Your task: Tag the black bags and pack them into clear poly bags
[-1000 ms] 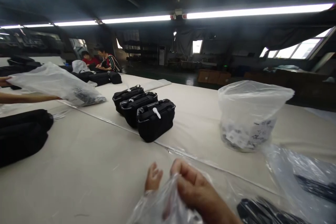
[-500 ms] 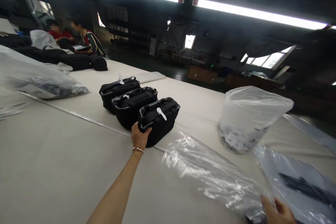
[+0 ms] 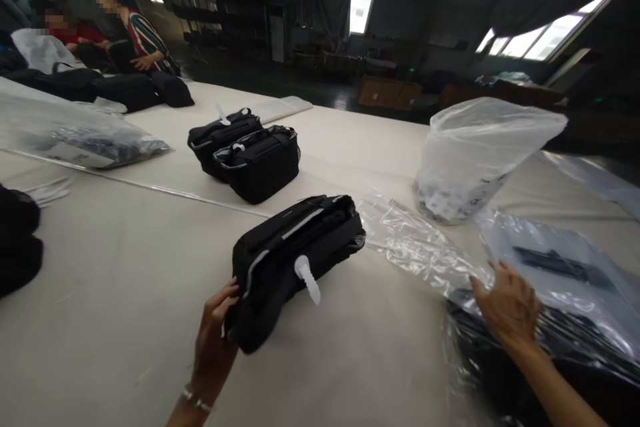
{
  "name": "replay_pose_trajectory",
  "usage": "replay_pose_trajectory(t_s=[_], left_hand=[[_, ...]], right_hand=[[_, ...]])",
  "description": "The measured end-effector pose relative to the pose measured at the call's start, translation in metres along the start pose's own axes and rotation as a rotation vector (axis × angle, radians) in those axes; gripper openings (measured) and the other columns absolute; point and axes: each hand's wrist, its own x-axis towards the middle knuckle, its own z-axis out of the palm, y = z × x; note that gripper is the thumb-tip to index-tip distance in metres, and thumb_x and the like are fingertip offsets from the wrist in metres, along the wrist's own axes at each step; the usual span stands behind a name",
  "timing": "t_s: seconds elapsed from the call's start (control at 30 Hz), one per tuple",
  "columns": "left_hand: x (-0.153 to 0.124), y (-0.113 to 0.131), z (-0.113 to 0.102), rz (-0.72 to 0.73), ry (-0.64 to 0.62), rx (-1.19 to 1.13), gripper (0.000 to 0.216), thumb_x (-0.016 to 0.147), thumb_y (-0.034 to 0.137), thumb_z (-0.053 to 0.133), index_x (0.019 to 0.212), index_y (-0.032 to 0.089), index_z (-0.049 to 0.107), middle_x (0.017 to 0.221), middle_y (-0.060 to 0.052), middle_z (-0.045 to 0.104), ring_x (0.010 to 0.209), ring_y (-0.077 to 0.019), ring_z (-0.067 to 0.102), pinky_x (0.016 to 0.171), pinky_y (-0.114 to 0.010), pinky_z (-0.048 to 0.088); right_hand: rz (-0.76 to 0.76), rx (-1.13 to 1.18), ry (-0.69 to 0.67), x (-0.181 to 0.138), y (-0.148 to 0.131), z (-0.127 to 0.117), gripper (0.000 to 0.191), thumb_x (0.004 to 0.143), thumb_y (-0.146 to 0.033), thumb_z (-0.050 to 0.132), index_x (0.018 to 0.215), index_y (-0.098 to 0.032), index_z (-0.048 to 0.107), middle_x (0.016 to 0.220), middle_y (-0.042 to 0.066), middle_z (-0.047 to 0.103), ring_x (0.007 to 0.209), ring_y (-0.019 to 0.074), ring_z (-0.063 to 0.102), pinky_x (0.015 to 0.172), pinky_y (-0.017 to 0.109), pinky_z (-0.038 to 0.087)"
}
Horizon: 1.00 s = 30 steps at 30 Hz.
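My left hand (image 3: 214, 340) grips the near end of a black zip bag (image 3: 295, 260) with a white tag, held tilted just above the cream table (image 3: 125, 320). Its far end points toward a clear plastic bag (image 3: 420, 247) lying crumpled on the table. My right hand (image 3: 505, 303) rests on the near edge of that plastic, fingers curled on the film. Two more black bags (image 3: 250, 153) stand side by side farther back.
An upright clear sack of small tagged items (image 3: 475, 153) stands at the right. Flat plastic sleeves with dark contents (image 3: 560, 267) lie beneath my right hand. Another filled plastic bag (image 3: 85, 140) lies at the left. Two people (image 3: 125, 27) sit at the far left with more black bags.
My left hand has pulled the nearest black bag from the row toward me and tipped it over. My right hand has shifted up along the clear plastic bag.
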Motion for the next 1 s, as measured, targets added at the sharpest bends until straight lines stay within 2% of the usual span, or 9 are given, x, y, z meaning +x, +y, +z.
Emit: replay_pose_trajectory(t_s=[0.07, 0.2, 0.3, 0.4, 0.53, 0.67, 0.77, 0.93, 1.0], left_hand=[[-0.040, 0.016, -0.022, 0.062, -0.102, 0.047, 0.031, 0.087, 0.014, 0.056, 0.113, 0.029, 0.049, 0.127, -0.008, 0.054, 0.129, -0.0270, 0.052, 0.102, -0.049, 0.050], [-0.101, 0.031, -0.047, 0.112, -0.256, 0.179, 0.040, 0.085, 0.007, 0.054, 0.117, 0.031, 0.050, 0.140, -0.009, 0.048, 0.135, -0.0290, 0.047, 0.104, -0.052, 0.051], [-0.123, 0.035, -0.062, 0.010, -0.347, 0.206, 0.035, 0.089, 0.011, 0.048, 0.116, 0.032, 0.055, 0.139, -0.007, 0.052, 0.131, -0.0271, 0.052, 0.108, -0.051, 0.048], [-0.106, 0.040, -0.069, -0.295, -0.258, 0.060, 0.035, 0.093, 0.026, 0.049, 0.128, 0.029, 0.051, 0.145, -0.008, 0.048, 0.135, -0.0276, 0.047, 0.112, -0.054, 0.042], [-0.037, 0.040, -0.048, -0.544, -0.323, -0.132, 0.060, 0.095, 0.047, 0.044, 0.149, 0.025, 0.031, 0.159, -0.009, 0.030, 0.147, -0.0265, 0.028, 0.120, -0.051, 0.028], [0.011, 0.041, -0.019, -0.590, -0.496, -0.121, 0.065, 0.086, 0.063, 0.046, 0.137, 0.022, 0.046, 0.143, -0.011, 0.051, 0.136, -0.0314, 0.044, 0.115, -0.054, 0.034], [0.000, 0.055, -0.025, -0.643, -0.566, -0.097, 0.063, 0.077, 0.068, 0.056, 0.121, 0.022, 0.055, 0.121, -0.010, 0.063, 0.117, -0.0321, 0.059, 0.101, -0.051, 0.049], [-0.070, 0.073, -0.054, -0.789, -0.903, -0.331, 0.061, 0.074, 0.075, 0.056, 0.106, 0.024, 0.061, 0.105, -0.010, 0.070, 0.104, -0.0304, 0.066, 0.085, -0.044, 0.058], [-0.090, 0.070, -0.049, -0.973, -0.894, -0.409, 0.074, 0.070, 0.086, 0.048, 0.105, 0.022, 0.061, 0.111, -0.014, 0.070, 0.105, -0.0317, 0.067, 0.084, -0.044, 0.058]], right_hand=[[0.014, 0.325, -0.108, -0.008, -0.040, -0.011, 0.074, 0.081, -0.061, 0.050, 0.137, -0.012, 0.052, 0.144, 0.021, 0.048, 0.136, 0.0380, 0.040, 0.113, 0.053, 0.030], [0.273, 0.981, -0.764, -0.044, -0.104, -0.016, 0.073, 0.088, -0.075, 0.041, 0.142, -0.027, 0.046, 0.150, 0.012, 0.045, 0.133, 0.0308, 0.047, 0.106, 0.048, 0.041], [0.327, 1.129, -1.086, -0.080, -0.119, -0.017, 0.072, 0.087, -0.076, 0.046, 0.140, -0.027, 0.050, 0.148, 0.012, 0.048, 0.132, 0.0308, 0.048, 0.105, 0.048, 0.042], [0.287, 1.069, -1.004, -0.115, -0.106, -0.023, 0.068, 0.080, -0.064, 0.068, 0.134, -0.025, 0.056, 0.145, 0.010, 0.052, 0.133, 0.0296, 0.046, 0.111, 0.045, 0.036], [0.623, 0.988, -0.554, -0.170, -0.070, -0.039, 0.074, 0.070, -0.066, 0.073, 0.124, -0.019, 0.058, 0.141, 0.016, 0.052, 0.130, 0.0337, 0.049, 0.105, 0.046, 0.043], [0.896, 1.118, -0.729, -0.219, -0.066, -0.051, 0.068, 0.074, -0.072, 0.065, 0.118, -0.020, 0.060, 0.131, 0.018, 0.060, 0.118, 0.0344, 0.059, 0.091, 0.047, 0.052], [0.833, 1.294, -0.926, -0.219, -0.089, -0.049, 0.062, 0.082, -0.071, 0.059, 0.126, -0.028, 0.057, 0.138, 0.010, 0.057, 0.122, 0.0296, 0.057, 0.093, 0.044, 0.051], [0.535, 1.098, -0.840, -0.157, -0.101, -0.031, 0.060, 0.081, -0.065, 0.064, 0.128, -0.029, 0.058, 0.140, 0.005, 0.056, 0.130, 0.0290, 0.047, 0.106, 0.047, 0.039], [0.501, 1.067, -0.836, -0.141, -0.096, -0.024, 0.059, 0.075, -0.061, 0.073, 0.120, -0.025, 0.064, 0.130, 0.007, 0.062, 0.126, 0.0303, 0.050, 0.108, 0.047, 0.035]])
